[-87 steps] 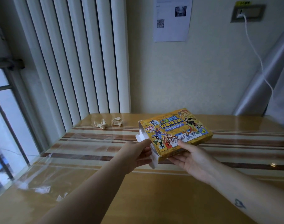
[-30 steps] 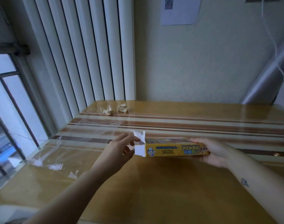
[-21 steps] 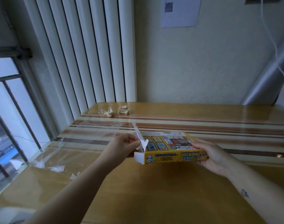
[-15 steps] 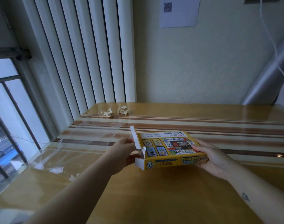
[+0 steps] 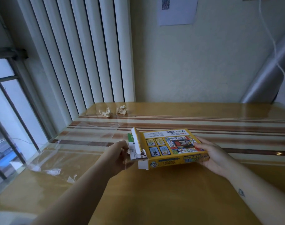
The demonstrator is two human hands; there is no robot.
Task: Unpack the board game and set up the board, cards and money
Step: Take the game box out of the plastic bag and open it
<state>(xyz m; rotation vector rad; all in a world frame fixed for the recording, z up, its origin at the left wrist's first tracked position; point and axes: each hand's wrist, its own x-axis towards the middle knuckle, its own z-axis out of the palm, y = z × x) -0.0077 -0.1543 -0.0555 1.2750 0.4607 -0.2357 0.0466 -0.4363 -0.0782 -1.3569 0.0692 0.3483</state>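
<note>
Though open, box [image 5: 171, 144] in right hand [image 5: 215, 157]

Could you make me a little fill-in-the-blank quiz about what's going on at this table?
1. The game box, held in the right hand, is mainly ___.
2. Its left end is ___, flap lifted, and the left hand grips the contents poking out.
3. ___ crumpled paper scraps lie near the blinds.
Missing words: yellow; open; two.
</note>
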